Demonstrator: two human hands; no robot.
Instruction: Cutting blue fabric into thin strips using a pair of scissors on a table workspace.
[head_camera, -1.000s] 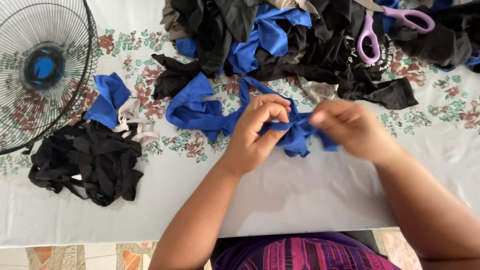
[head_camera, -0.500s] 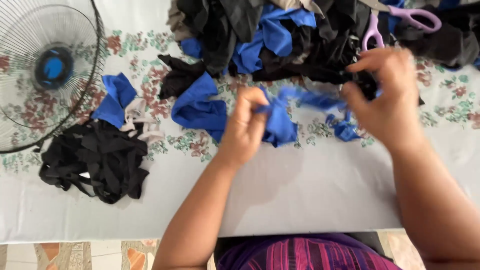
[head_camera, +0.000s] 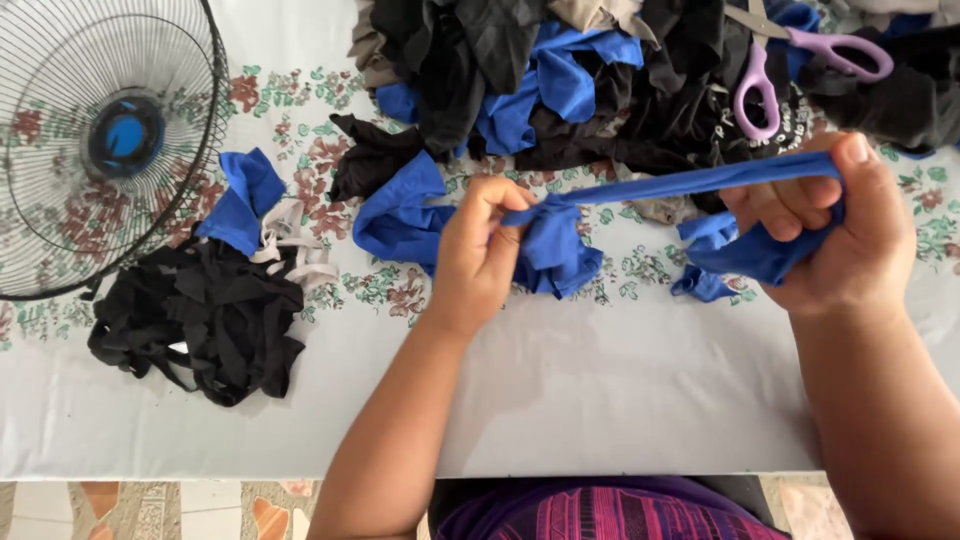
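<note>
Cloth strip (head_camera: 690, 182), blue, pulled taut above the table (head_camera: 600, 390) between our left hand (head_camera: 480, 250), pinching its bunched end, and right hand (head_camera: 830, 230), fist closed round the other; we judge stretching underway, and next needs steady pull. Scissors (head_camera: 775, 60) partly cut off; heap (head_camera: 600, 80) contents unclear

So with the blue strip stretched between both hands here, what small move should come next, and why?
Probably the right hand should keep drawing the blue strip sideways. The strip looks taut, the left hand pins the bunched blue cloth, and much of that cloth is not yet pulled out.
</note>
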